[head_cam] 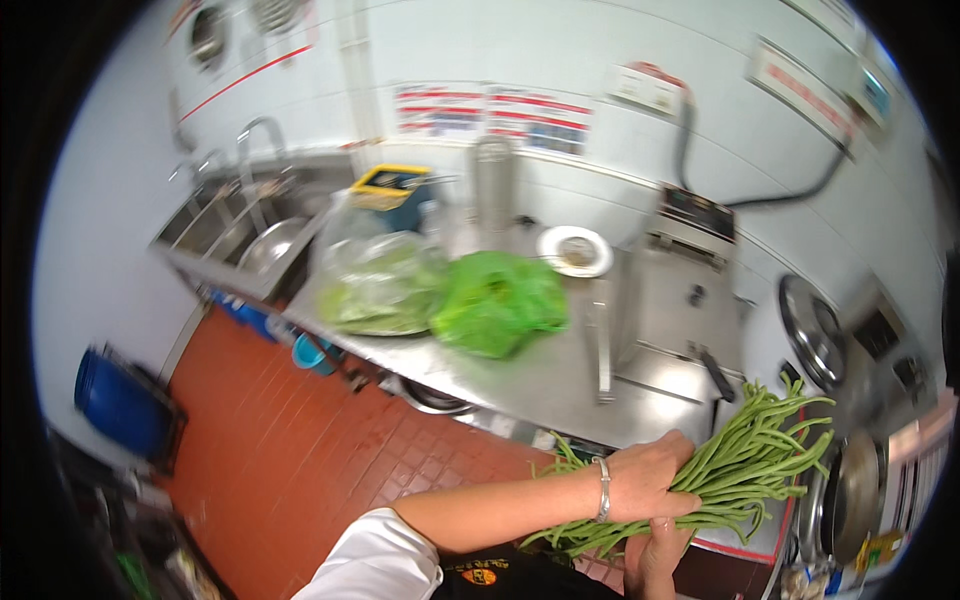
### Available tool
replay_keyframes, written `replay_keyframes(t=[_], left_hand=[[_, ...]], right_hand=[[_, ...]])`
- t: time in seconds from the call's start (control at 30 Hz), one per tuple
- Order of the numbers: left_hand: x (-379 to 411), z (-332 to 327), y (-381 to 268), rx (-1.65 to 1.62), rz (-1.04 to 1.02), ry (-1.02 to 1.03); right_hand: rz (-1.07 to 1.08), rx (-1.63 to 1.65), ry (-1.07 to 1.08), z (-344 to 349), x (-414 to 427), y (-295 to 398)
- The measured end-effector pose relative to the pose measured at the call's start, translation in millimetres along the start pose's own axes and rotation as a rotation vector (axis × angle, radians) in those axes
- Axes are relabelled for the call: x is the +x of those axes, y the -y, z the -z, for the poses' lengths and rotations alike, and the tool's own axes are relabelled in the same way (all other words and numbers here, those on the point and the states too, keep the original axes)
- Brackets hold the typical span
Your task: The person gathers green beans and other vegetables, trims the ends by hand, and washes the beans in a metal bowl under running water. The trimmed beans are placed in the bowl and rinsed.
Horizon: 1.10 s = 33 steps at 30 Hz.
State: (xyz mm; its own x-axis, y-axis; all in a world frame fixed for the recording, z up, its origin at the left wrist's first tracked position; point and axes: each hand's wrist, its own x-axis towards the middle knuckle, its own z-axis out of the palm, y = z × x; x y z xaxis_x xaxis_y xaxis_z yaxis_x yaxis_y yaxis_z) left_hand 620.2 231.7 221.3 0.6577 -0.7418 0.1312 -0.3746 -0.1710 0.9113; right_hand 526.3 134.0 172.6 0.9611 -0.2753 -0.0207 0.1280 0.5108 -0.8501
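A large bundle of long green beans (757,450) spreads across the lower right, its ends fanning out past both sides of my hands. My left hand (649,476), with a silver bracelet at the wrist, is wrapped over the middle of the bundle. Beneath it, my right hand (660,551) holds the same beans from the near side; its fingers are partly hidden. Beyond them is the stainless-steel worktable (525,386), where a green plastic bag (499,304) rests beside a clear plastic bag (382,289) with something green in it.
Metal tongs (602,341) lie beside a countertop fryer (671,300). A white plate (575,251) stands near the wall. Pots with a lid (811,330) and a pan (853,499) crowd the right. At the left are a steel sink (240,225) and a blue bin (124,405).
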Motion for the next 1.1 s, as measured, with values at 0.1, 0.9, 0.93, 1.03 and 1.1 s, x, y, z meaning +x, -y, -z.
replay_keyframes(t=[0.1,0.9,0.93,1.03,1.1], left_hand=[[-103,60,-9,0.074,0.107,-0.162],[-467,517,91,-0.178,0.345,-1.174],[-470,539,93,-0.129,0.305,-1.155],[-474,600,106,0.026,0.227,-1.098],[-462,647,106,-0.008,0.158,-0.985]], right_hand=[[-0.064,0.108,0.227,-74,-32,-45],[-0.716,0.586,1.126,-645,14,-368],[-0.664,0.573,1.152,-666,23,-368],[-0.521,0.513,1.142,-719,50,-371],[-0.455,0.547,1.110,-751,76,-373]])
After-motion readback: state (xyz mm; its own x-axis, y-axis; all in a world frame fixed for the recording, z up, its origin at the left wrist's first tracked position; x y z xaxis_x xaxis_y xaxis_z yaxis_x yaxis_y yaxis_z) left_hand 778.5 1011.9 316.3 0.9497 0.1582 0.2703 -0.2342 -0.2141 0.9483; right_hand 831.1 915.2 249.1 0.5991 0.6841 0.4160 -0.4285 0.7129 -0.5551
